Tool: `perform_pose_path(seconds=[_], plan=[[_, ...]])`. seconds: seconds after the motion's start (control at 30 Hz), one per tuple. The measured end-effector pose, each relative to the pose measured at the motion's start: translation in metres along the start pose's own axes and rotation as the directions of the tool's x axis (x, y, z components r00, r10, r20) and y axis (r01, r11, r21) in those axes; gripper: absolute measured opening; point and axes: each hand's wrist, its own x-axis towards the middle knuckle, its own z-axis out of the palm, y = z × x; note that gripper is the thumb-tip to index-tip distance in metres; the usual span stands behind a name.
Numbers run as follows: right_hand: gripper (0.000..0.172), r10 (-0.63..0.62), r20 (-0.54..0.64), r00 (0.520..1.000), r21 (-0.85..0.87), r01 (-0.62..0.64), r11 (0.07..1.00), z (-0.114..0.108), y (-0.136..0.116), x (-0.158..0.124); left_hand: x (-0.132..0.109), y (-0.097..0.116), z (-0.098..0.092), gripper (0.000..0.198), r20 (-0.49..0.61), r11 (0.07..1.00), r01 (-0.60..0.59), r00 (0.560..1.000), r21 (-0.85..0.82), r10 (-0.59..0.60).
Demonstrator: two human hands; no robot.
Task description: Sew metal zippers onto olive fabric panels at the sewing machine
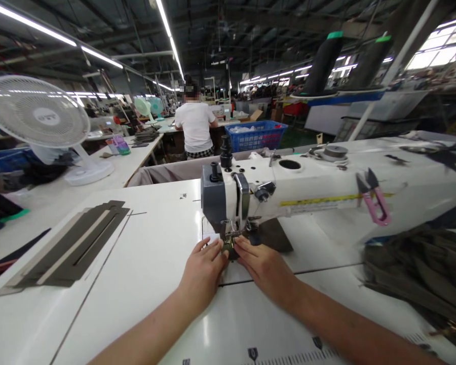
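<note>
Under the needle area of a white sewing machine (251, 213) lies a dark olive fabric piece (275, 235), its greater part flat to the right behind the presser foot. Just in front of the foot, my left hand (205, 266) has its fingers and thumb closed on the near edge of this fabric. Close by on the right, my right hand (266, 266) presses its fingers together on the same edge. The fingertips nearly meet and hide much of the fabric there. A small white patch shows behind my left fingers.
Stacked dark fabric panels (87, 243) lie on the left. Pink thread snips (380, 205) rest against the machine arm. Bundled dark cloth (414, 274) sits on the right. A white fan (41, 111), a blue basket (256, 136) and a person in a white shirt (196, 126) are beyond.
</note>
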Motion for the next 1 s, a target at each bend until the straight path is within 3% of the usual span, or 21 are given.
perform_pose_path(seconds=[0.43,0.73,1.0], plan=[[0.02,0.083,0.045,0.996,0.056,-0.085,0.995,-0.001,0.006,0.006,0.013,-0.002,0.002,0.025,0.01,0.997,-0.032,0.999,0.063,0.031],[0.018,0.087,0.044,0.995,0.052,-0.089,0.995,0.0,0.007,0.009,0.013,-0.004,0.002,0.019,0.042,0.999,0.001,0.999,0.033,-0.002],[0.017,0.082,0.032,0.996,0.036,-0.083,0.996,0.003,0.008,0.01,0.013,-0.007,0.008,0.016,0.002,0.999,0.009,1.0,0.047,-0.009]])
